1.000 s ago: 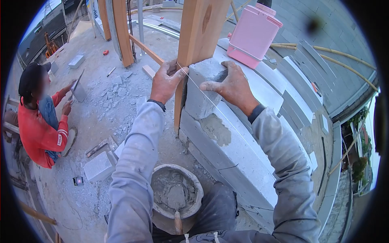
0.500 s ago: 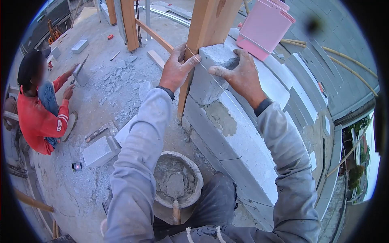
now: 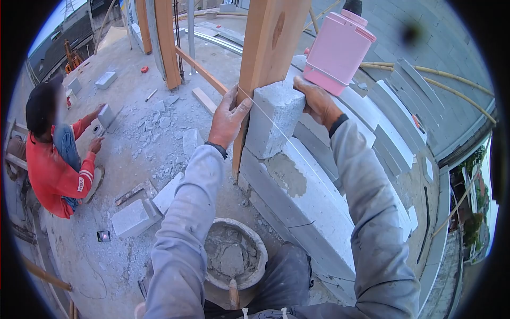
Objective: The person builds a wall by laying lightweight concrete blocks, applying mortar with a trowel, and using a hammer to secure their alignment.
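Note:
A light grey lightweight concrete block (image 3: 273, 119) stands on the low block wall (image 3: 319, 212), close against a wooden post (image 3: 268, 48). My right hand (image 3: 320, 101) grips the block's far right edge; its thumb is mostly hidden. To the left, my left hand (image 3: 228, 122) is at the post beside the block, fingers stretched and thumb apart. A thin string (image 3: 289, 139) runs from the post past the block and along the wall. Wet mortar (image 3: 287, 173) lies on the wall top just below the block.
Below my arms stands a mortar bucket (image 3: 262, 258) with a wooden-handled trowel (image 3: 234, 292) in it. A pink container (image 3: 340, 50) is behind the block. At left a person in red (image 3: 56, 165) handles a small block. Rubble (image 3: 154, 125) and loose blocks (image 3: 133, 219) lie on the floor.
My right hand has moved from over the block's top to its far right edge. My left hand has shifted slightly down. The person at left has turned the piece they hold.

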The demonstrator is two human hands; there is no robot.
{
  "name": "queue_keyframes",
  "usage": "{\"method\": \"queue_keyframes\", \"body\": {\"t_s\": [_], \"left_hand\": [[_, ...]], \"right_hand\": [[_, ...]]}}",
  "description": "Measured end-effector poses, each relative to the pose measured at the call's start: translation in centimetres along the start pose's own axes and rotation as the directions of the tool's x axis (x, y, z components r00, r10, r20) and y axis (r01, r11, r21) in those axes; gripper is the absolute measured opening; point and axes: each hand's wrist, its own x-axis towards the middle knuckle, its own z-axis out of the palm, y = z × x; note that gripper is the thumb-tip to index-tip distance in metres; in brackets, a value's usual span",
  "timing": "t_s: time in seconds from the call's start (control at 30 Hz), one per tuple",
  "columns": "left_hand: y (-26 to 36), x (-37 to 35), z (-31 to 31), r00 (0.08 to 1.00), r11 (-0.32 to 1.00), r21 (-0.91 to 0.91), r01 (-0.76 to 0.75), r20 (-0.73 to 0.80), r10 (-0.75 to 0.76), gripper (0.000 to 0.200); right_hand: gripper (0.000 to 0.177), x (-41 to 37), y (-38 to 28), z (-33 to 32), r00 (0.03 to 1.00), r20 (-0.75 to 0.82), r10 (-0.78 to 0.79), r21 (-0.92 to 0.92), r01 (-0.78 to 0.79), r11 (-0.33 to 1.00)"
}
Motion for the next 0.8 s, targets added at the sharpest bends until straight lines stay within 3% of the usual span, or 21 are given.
{"method": "queue_keyframes", "body": {"t_s": [0.07,0.13,0.23,0.33,0.4,0.53,0.63,0.8], "left_hand": [[0.0,0.0,-0.2,1.000,1.000,0.004,-0.010,-0.007,0.010,0.068],[0.5,0.4,-0.2,1.000,0.996,-0.093,-0.017,-0.028,0.014,0.065],[1.0,0.8,0.1,0.998,0.996,-0.064,-0.063,0.004,0.064,0.063],[1.2,0.7,-0.3,0.999,0.999,-0.013,-0.038,-0.006,0.038,0.064],[0.9,0.8,-0.3,0.999,0.998,-0.043,-0.045,0.012,0.046,0.064],[0.1,1.4,-0.1,0.992,0.990,-0.066,-0.123,-0.004,0.123,0.064],[0.3,1.4,-0.1,0.990,0.990,-0.027,-0.140,-0.010,0.140,0.065],[0.3,1.3,0.3,0.989,0.984,-0.101,-0.146,-0.010,0.146,0.064]], "right_hand": [[0.045,1.1,-0.5,-0.3,0.989,0.131,0.064,0.054,-0.071,0.996],[0.040,2.6,-0.6,-0.8,0.985,0.154,0.072,0.100,-0.088,0.991],[0.026,3.8,-1.4,-0.3,0.980,0.178,0.086,0.098,-0.105,0.990],[0.019,3.8,-2.7,0.9,0.991,0.045,0.127,-0.008,-0.127,0.992],[0.014,3.5,-3.2,1.1,0.996,-0.076,0.053,-0.144,-0.064,0.988],[0.012,4.5,-3.4,1.4,0.991,-0.075,0.114,-0.078,-0.120,0.990],[0.011,3.7,-4.4,1.5,0.976,-0.161,0.144,-0.051,-0.154,0.987],[0.012,3.0,-5.3,1.8,0.971,-0.160,0.179,-0.171,-0.206,0.964]]}}
